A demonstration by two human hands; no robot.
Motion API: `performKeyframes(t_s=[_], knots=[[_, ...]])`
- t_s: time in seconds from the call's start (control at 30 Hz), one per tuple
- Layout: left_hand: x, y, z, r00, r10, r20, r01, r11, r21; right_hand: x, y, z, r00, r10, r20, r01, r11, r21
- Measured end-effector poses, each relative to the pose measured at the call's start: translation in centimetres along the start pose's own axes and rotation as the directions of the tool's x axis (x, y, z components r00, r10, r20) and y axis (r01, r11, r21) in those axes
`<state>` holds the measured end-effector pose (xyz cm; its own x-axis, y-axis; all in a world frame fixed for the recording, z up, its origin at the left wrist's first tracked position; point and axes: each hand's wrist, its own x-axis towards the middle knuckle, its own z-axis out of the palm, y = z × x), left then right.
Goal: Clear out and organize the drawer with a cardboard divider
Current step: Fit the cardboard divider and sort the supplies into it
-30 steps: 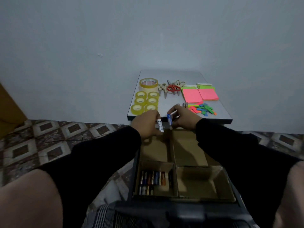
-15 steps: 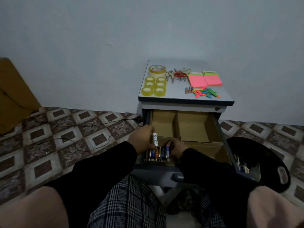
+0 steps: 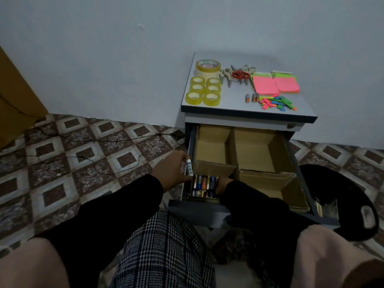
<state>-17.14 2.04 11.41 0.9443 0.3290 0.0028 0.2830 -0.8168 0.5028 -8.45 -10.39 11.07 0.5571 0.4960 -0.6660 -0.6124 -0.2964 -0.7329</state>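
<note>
1. The left hand [image 3: 173, 170] grips a white battery [image 3: 188, 167] just outside the drawer [image 3: 207, 210] wall.
2. The right hand [image 3: 222, 185] sits among the batteries [image 3: 204, 185] beside it; I cannot tell its grip.
3. Lay the white one parallel, within the cardboard divider [image 3: 231, 150].

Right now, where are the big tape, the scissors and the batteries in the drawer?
big tape [image 3: 208, 68]: head view, on its top rim.
scissors [image 3: 240, 74]: head view, on the red handles.
batteries [image 3: 204, 182]: head view, on an orange battery, near-left compartment.

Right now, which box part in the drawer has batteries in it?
The near-left compartment, closest to the person, holds the batteries. The other three cardboard sections show only bare cardboard.
</note>
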Motion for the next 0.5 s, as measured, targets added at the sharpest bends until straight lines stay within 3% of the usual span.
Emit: performKeyframes(t_s=[0.13,0.23,0.3,0.33,0.37,0.43,0.5], knots=[[0.5,0.4,0.2,1.000,0.016,-0.007,-0.016,1.000,-0.018,1.7,0.5,-0.8,0.996,0.030,-0.087,-0.029,0.999,0.013],[0.6,1.0,0.5,0.999,0.030,-0.010,-0.031,0.999,-0.021,1.9,0.5,-0.5,1.000,-0.008,-0.018,0.002,0.958,-0.286],[0.8,1.2,0.8,0.999,0.047,-0.009,-0.047,0.999,0.014,3.0,0.8,-1.2,0.998,-0.028,-0.064,-0.014,0.816,-0.578],[0.9,1.3,1.0,0.999,0.053,-0.006,-0.052,0.998,0.042,2.6,0.5,-1.7,0.995,-0.018,-0.099,-0.046,0.791,-0.610],[1.0,1.4,1.3,0.998,0.057,-0.006,-0.056,0.996,0.075,1.9,0.2,-1.9,0.992,-0.040,-0.116,-0.041,0.783,-0.621],[1.2,1.7,1.8,0.999,0.052,-0.006,-0.051,0.990,0.129,1.6,-0.2,-2.5,0.992,-0.053,-0.117,0.000,0.912,-0.409],[1.2,2.0,2.2,0.999,0.047,-0.008,-0.045,0.989,0.141,1.4,-0.6,-2.6,0.998,-0.042,-0.051,0.029,0.971,-0.238]])
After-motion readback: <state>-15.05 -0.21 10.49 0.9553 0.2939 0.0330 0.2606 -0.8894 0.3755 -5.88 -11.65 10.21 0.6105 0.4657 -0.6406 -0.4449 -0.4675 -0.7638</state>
